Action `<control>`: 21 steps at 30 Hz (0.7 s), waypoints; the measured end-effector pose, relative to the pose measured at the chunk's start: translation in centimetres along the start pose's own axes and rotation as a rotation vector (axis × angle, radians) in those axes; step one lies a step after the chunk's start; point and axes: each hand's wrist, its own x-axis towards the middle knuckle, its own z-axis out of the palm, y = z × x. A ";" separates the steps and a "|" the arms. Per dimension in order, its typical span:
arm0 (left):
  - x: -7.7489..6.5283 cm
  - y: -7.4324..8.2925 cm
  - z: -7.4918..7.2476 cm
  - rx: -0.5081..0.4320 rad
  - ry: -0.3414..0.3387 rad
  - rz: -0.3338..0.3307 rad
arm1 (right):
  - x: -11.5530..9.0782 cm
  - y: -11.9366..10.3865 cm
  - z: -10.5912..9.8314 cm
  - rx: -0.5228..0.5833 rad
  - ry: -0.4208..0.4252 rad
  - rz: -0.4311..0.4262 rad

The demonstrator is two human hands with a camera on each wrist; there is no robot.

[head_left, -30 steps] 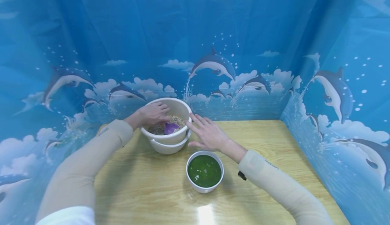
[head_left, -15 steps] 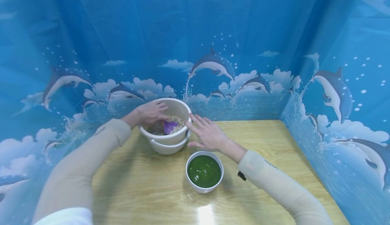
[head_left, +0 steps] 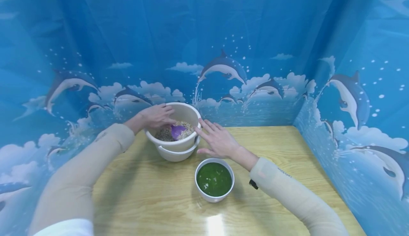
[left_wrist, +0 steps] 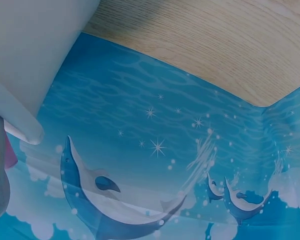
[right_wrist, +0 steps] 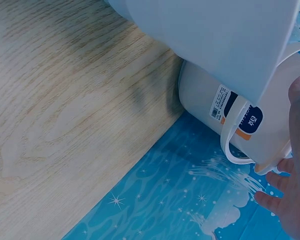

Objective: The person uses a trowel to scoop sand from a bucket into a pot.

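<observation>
A cream bucket [head_left: 177, 146] stands at the back left of the table, holding loose pale and grey grains [head_left: 165, 135]. My left hand [head_left: 157, 116] reaches over its left rim and grips a purple scoop [head_left: 177, 132], whose bowl lies among the grains; the grip itself is mostly hidden. A small pink piece of it [left_wrist: 10, 154] shows by the hand in the left wrist view. My right hand [head_left: 219, 142] has its fingers spread, fingertips at the bucket's right rim. The right wrist view shows a handle [right_wrist: 231, 132] and a label [right_wrist: 235, 112] on the bucket.
A white bowl [head_left: 214, 199] of dark green liquid [head_left: 213, 180] stands in front of the bucket, just below my right hand. Blue dolphin-print curtains [head_left: 262, 19] enclose the wooden table [head_left: 268, 142] at the back and sides.
The purple scoop has shifted slightly left and back in the grains, and my left hand and forearm have drawn a little left with it. My right hand stays at the rim.
</observation>
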 end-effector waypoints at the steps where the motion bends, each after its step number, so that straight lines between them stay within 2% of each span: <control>1: -0.1 0.0 0.0 -0.002 0.000 -0.003 | 0.0 0.0 0.0 0.001 0.001 -0.001; 8: -1.0 -0.1 -0.3 -0.041 0.002 -0.032 | 0.0 0.0 -0.1 0.015 -0.002 -0.002; 16: -2.0 -0.5 -0.4 -0.020 0.040 -0.050 | 0.0 -0.1 -0.2 0.006 -0.004 0.003; 21: -2.5 -0.6 -0.4 -0.026 0.087 -0.049 | 0.0 -0.1 -0.1 0.014 -0.002 0.000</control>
